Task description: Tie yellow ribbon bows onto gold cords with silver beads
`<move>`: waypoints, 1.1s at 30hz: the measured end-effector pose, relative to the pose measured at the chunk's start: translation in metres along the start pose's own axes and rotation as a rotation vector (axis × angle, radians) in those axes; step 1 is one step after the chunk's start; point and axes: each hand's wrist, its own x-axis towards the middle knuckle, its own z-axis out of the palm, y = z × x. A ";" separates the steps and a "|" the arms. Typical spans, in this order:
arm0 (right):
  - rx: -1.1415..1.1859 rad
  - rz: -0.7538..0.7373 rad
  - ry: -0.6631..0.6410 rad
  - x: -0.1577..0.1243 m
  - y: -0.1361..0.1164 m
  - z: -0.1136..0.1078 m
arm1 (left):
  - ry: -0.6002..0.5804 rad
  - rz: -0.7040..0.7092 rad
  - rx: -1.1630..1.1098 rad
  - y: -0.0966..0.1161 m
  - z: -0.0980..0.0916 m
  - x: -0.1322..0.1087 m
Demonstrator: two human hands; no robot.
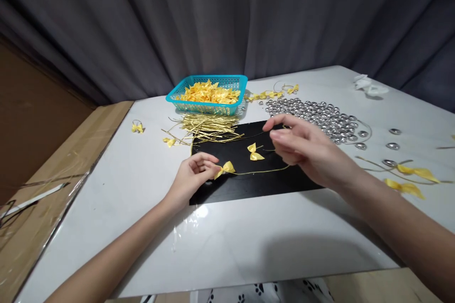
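My left hand (195, 171) pinches a yellow ribbon bow (226, 169) between thumb and fingertips, over the left part of a black mat (227, 191). From the bow a thin gold cord (261, 172) runs right to the curled fingers of my right hand (302, 144), which is raised over the mat's right side. Those fingers are closed around the cord, though the exact grip is hidden; thumb and index tips are close together. Another yellow bow (254, 152) lies on the mat between the hands.
Behind the mat lie a bundle of gold cords (209, 125) and a turquoise basket (171, 97) of yellow bows. Silver drop-shaped beads (320, 116) are heaped at the right. Loose yellow ribbons (405, 188) lie near my right forearm. Cardboard (71, 189) borders the white table (142, 255) on the left.
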 end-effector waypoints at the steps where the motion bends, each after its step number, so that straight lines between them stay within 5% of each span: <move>1: -0.028 -0.052 0.001 0.001 -0.002 -0.004 | -0.028 -0.019 0.005 0.000 0.000 0.001; 7: -0.396 -0.303 0.090 0.004 -0.007 -0.024 | -0.219 -0.136 0.015 0.003 -0.002 0.003; 12: -0.659 -0.319 0.023 0.010 0.004 -0.027 | -0.354 -0.156 0.037 0.003 -0.003 0.000; 16: -0.975 -0.189 -0.176 0.014 0.029 -0.015 | -0.283 -0.057 0.054 0.005 0.000 -0.005; 19: -1.088 -0.338 -0.115 0.012 0.039 0.001 | -0.125 0.072 0.171 0.009 0.003 -0.008; 23: -0.790 -0.472 0.105 0.001 0.036 0.029 | 0.056 0.315 0.431 0.014 0.009 -0.014; 27: -0.209 -0.094 -0.094 -0.008 0.032 0.050 | 0.133 0.653 0.623 0.013 0.016 -0.022; 33: 0.273 0.191 -0.089 -0.009 0.038 0.049 | 0.117 1.009 0.682 0.008 0.018 -0.026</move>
